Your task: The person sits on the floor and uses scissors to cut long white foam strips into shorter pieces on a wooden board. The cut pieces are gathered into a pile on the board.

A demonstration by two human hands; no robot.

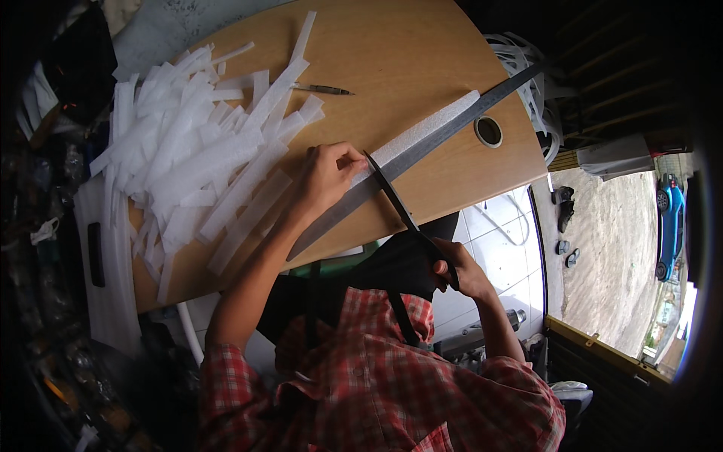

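My left hand [329,175] has its fingertips pinched at the near end of a narrow white foam strip [429,126], which lies slantwise on the table. Alongside that strip runs a long dark flat bar [459,123], like a ruler, reaching past the table's right edge. In my right hand [465,269] is a pair of dark scissors [401,209], its handle wrapped by my fingers at the table's front edge. The blades point up and left, crossing over the bar and strip close to my left fingertips. Whether the blades are apart is hard to make out.
A large heap of cut white foam strips [188,143] covers the left of the wooden table [392,45]. A thin pen-like tool [324,89] lies beside it. Toward the right edge is a round hole [488,132]; coiled white strips [531,98] hang beyond.
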